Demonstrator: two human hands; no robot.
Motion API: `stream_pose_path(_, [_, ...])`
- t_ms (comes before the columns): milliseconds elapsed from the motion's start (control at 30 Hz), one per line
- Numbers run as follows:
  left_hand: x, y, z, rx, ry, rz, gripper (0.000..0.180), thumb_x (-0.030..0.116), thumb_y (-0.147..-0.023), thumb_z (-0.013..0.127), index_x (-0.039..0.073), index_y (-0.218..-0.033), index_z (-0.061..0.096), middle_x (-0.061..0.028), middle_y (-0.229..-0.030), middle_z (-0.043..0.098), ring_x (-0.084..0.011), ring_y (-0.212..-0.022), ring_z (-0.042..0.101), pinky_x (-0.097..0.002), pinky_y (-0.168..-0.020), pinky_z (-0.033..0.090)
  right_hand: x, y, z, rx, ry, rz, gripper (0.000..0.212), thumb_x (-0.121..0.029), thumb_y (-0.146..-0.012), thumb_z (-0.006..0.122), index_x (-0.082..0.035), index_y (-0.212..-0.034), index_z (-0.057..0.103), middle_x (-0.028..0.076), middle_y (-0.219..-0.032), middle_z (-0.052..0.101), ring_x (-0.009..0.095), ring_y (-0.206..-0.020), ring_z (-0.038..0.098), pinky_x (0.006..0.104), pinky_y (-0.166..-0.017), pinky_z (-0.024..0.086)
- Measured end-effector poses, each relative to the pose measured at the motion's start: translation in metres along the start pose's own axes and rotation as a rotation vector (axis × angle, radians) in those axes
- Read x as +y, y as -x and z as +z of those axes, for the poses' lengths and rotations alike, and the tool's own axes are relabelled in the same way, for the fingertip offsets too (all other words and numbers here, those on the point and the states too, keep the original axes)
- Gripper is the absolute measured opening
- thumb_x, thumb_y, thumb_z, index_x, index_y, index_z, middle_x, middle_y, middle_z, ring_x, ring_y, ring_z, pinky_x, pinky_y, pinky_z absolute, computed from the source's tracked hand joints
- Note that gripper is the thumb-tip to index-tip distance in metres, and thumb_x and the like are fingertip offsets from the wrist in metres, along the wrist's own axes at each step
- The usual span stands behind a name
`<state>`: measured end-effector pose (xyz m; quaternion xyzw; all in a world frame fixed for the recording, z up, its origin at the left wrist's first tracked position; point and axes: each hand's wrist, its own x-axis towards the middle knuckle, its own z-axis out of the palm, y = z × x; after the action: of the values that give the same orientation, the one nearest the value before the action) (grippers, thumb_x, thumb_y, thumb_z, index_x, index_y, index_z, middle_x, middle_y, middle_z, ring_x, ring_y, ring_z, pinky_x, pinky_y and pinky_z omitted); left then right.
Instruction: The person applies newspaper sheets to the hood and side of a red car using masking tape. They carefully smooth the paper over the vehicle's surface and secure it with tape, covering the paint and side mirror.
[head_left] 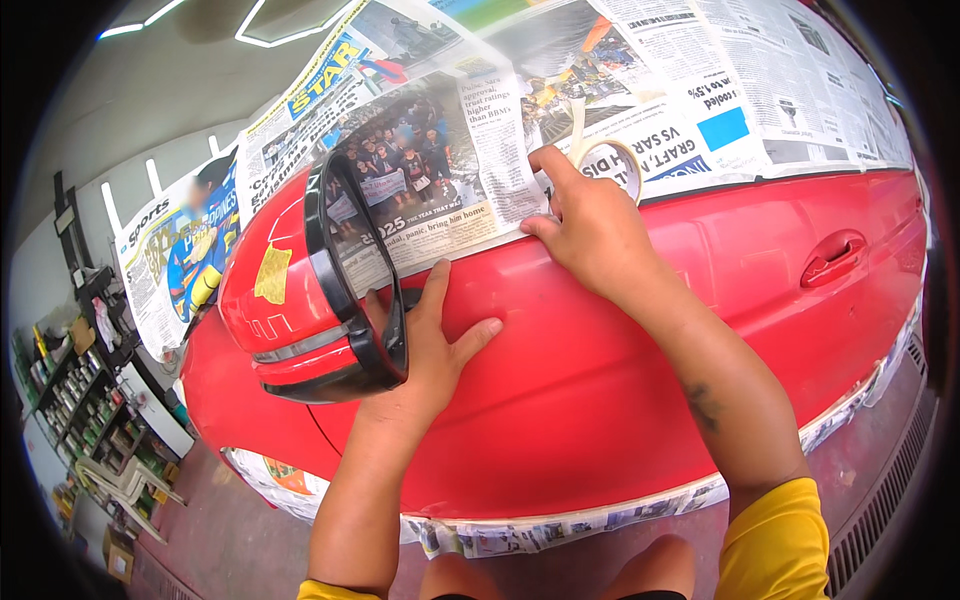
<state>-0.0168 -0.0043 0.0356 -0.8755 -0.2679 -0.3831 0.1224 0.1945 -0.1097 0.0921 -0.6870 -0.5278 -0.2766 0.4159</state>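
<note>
My left hand [425, 340] lies with fingers spread on the red car door [560, 400], just behind the side mirror housing [275, 270]. Two of its fingertips reach the lower edge of the newspaper sheet [520, 170] covering the window area; the mirror partly hides the others. My right hand [600, 230] is at that sheet's edge, thumb and index finger curled close to the paper. A roll of masking tape [632, 170] shows behind its knuckles, seemingly held by the hidden fingers, with a loose pale strip rising from it.
More newspaper [820, 100] covers the upper car. A red door handle [833, 260] is at right. Yellow tape [272, 275] sticks to the mirror housing. Newspaper masking [570, 528] runs along the lower edge. Shelves of cans [85, 400] and a pale plastic chair [125, 480] stand at far left.
</note>
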Motion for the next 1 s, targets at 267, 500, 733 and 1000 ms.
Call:
stream_pose_path(267, [0.000,-0.005,0.003,-0.080,0.033,-0.004,0.096,0.064,-0.096,0.076,0.000,-0.163,0.049,-0.0359,-0.119,0.075,-0.0519,-0.134,0.063,-0.0627,-0.130,0.022,-0.003,0.006,0.009,0.078,0.069,-0.033,0.061,-0.018,-0.092,0.087,-0.011,-0.143,0.055,0.016,-0.082,0.070,0.041,-0.082,0.074,0.0517,-0.071,0.056])
stream_pose_path(500, [0.016,-0.014,0.005,-0.146,0.110,-0.037,0.100,0.065,-0.094,0.079,-0.005,-0.159,0.051,-0.0288,-0.138,0.065,-0.0454,-0.131,0.061,-0.0646,-0.124,0.026,0.003,0.010,0.013,0.134,0.085,-0.067,0.062,-0.019,-0.092,0.088,-0.011,-0.143,0.054,0.014,-0.082,0.069,0.040,-0.080,0.072,0.0510,-0.070,0.055])
stream_pose_path(733, [0.011,-0.011,0.017,0.138,-0.095,0.217,0.100,0.063,-0.087,0.085,-0.006,-0.153,0.055,-0.0185,-0.148,0.058,-0.0382,-0.132,0.052,-0.0672,-0.115,0.035,0.002,0.011,0.009,0.130,-0.017,-0.040,0.063,-0.019,-0.092,0.088,-0.013,-0.144,0.054,0.014,-0.082,0.069,0.039,-0.080,0.072,0.0503,-0.071,0.055])
stream_pose_path(1000, [0.008,-0.008,0.026,0.199,-0.105,0.247,0.098,0.061,-0.087,0.086,-0.006,-0.151,0.056,-0.0180,-0.146,0.058,-0.0375,-0.133,0.053,-0.0636,-0.116,0.039,0.006,0.012,0.018,0.192,0.021,-0.068,0.064,-0.018,-0.091,0.089,-0.015,-0.145,0.054,0.012,-0.083,0.070,0.038,-0.079,0.073,0.0482,-0.070,0.055])
